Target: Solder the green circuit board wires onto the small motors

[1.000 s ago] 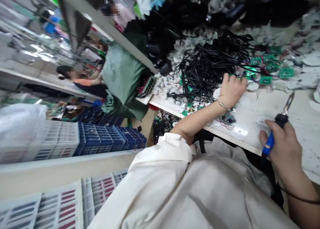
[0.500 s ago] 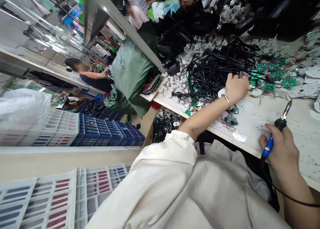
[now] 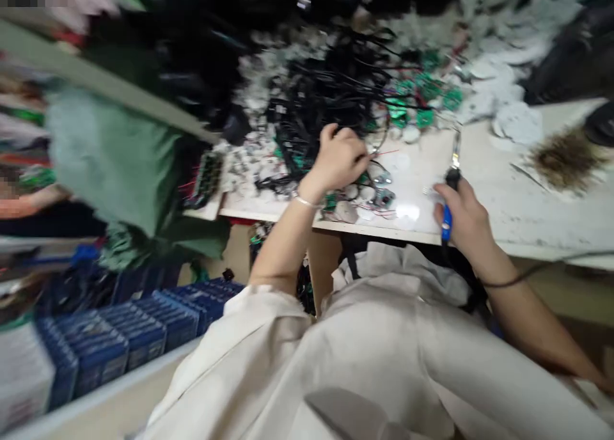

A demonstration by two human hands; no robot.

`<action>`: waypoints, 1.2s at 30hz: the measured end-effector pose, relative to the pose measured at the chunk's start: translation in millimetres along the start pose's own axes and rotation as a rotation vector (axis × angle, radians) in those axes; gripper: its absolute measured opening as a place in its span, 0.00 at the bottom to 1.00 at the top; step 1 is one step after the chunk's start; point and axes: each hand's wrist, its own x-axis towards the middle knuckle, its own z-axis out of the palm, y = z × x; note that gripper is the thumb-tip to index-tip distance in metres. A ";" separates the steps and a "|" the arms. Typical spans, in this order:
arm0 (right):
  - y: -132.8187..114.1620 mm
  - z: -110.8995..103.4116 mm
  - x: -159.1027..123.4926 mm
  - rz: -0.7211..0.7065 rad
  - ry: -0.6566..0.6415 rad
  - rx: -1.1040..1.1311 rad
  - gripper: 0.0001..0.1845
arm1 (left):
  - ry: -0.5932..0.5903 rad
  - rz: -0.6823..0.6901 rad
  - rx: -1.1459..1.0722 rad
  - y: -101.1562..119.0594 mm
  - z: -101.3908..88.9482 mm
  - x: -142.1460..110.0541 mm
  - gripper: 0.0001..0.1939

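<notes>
In my right hand (image 3: 467, 219) is a blue and black soldering iron (image 3: 447, 219), its metal tip pointing away from me over the white worktable (image 3: 508, 203). My left hand (image 3: 340, 158) has its fingers bent and closed beside a heap of black cables (image 3: 311, 101); what it holds, if anything, is hidden and blurred. Close by it lie small circuit boards with thin red wires (image 3: 384, 197). Beyond the left hand, green circuit boards (image 3: 425, 117) sit at the right side of the cable heap.
White round parts (image 3: 518, 123) are piled at the back right. A brown tangled clump (image 3: 566, 158) lies on the table's right. On the left are a large green sack (image 3: 110, 158), a slanted metal post (image 3: 119, 82) and blue crates (image 3: 144, 325). Part of another person's arm (image 3: 43, 197) shows at far left.
The view has swung right, so the scene sits further left. My left hand has drawn back a little from the cable heap toward the near boards. My right hand still holds the soldering iron.
</notes>
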 end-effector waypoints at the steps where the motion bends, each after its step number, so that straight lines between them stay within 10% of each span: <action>1: -0.4 1.3 1.7 0.025 0.009 0.054 0.21 | 0.000 0.006 -0.012 -3.4 6.1 0.7 0.14; 16: -14.6 14.1 21.2 0.070 -0.009 0.125 0.20 | 0.023 0.163 -0.169 23.3 36.5 17.0 0.13; 23: -5.7 -3.9 7.8 -0.134 0.294 -0.135 0.14 | 0.114 0.064 -0.282 23.2 43.0 21.2 0.16; 29: 40.6 -48.9 -52.1 0.148 0.588 -0.184 0.26 | 0.159 0.114 -0.436 20.0 38.7 21.6 0.15; 36: 52.3 -52.4 -30.4 0.614 0.792 0.156 0.23 | 0.127 0.100 -0.200 13.2 42.5 17.5 0.18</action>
